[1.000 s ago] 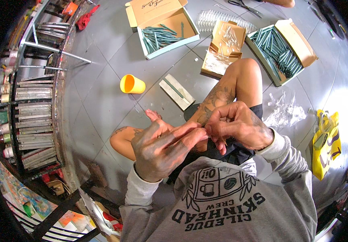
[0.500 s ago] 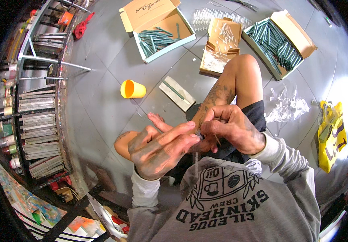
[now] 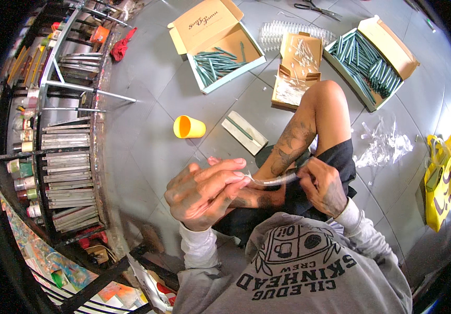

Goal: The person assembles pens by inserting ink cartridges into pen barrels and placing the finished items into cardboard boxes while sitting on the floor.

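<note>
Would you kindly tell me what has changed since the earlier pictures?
The right hand has moved rightward, away from the left hand. A curved clear strip now spans the gap between them. The yellow cup and the pale block stayed where they were.

Gray tiled floor (image 3: pixel 140 133), bearing 2 open pale-blue-sided boxes (image 3: pixel 236 77), 1 smaller brown box (image 3: pixel 290 46), 1 yellow cup (image 3: pixel 197 128), 1 pale block (image 3: pixel 240 135), 1 ribbed clear plastic strip (image 3: pixel 275 35), 1 pair of scissors (image 3: pixel 318 9), crumpled clear film (image 3: pixel 382 149) and 1 yellow bag (image 3: pixel 438 186).
</note>
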`<state>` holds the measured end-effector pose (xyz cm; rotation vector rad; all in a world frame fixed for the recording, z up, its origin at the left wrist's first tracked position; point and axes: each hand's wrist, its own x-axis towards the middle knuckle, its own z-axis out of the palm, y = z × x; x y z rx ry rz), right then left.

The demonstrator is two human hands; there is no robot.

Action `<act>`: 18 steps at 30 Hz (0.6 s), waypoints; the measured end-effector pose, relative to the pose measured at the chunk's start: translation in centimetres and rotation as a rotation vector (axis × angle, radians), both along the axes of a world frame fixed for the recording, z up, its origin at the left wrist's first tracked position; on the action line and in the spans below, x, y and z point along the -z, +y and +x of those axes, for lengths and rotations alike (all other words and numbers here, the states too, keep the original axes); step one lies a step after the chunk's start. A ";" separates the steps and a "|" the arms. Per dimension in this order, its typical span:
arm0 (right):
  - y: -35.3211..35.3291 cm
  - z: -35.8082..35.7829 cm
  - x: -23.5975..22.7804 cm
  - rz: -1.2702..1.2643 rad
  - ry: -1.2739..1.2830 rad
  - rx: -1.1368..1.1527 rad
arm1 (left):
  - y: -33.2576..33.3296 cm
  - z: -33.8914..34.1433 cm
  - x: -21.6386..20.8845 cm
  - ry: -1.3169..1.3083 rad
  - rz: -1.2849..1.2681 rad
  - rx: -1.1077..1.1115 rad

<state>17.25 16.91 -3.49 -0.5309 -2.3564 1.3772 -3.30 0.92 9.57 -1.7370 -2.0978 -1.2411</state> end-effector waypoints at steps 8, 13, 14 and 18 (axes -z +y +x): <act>1.6 -6.7 6.1 0.177 0.211 -0.041 | -0.3 -1.9 1.4 -0.212 0.081 -0.034; 5.0 -17.1 13.8 0.430 -0.486 -0.069 | 0.1 -2.6 2.0 -0.544 0.121 -0.001; 5.6 -17.3 16.4 0.494 -0.573 -0.055 | 0.2 -2.6 2.0 -0.617 0.135 0.034; 3.9 -16.2 9.5 0.433 -0.009 -0.023 | -2.4 -3.2 2.3 -0.828 0.226 0.062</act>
